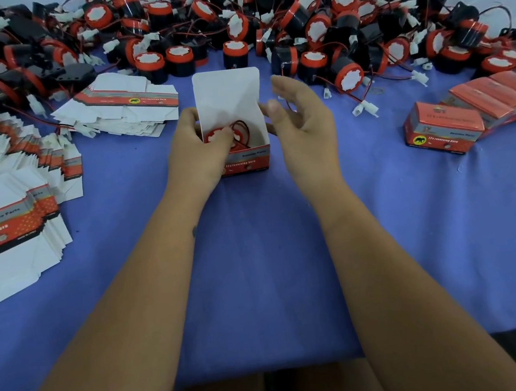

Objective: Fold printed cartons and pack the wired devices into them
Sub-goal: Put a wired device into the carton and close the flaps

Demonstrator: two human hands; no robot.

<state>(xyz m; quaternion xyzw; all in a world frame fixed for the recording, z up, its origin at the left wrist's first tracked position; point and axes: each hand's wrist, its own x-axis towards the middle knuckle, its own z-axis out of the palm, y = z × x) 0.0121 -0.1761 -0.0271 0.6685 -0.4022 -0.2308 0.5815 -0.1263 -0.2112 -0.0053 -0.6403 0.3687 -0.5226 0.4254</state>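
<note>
While the left hand (201, 143) curls round the left wall of the open carton (240, 151), its thumb dips inside and presses on the wired device (221, 134) lying in the box, so this hand is closed in a grip on the carton with the fingers wrapped behind it. Just beside the carton's right wall, the right hand (300, 116) is spread fairly wide, fingers loosely bent and apart, thumb near the box's upper right corner; it grips nothing, and whether the thumb actually touches the cardboard cannot be told. Standing upright on the blue cloth (275, 259) at the middle of the table, the carton has its mouth facing up and its white lid flap (227, 90) raised straight at the far side, while its printed red front faces the person. Its long axis runs left to right. Inside it, the device shows a red rim and a white face turned upward, with red and black wire looped to its right. Flat unfolded cartons (7, 210) lie in fanned stacks at the left, a heap of loose devices (259, 22) fills the far side, and a row of closed packed cartons (477, 111) sits at the right, well apart from the hands.
</note>
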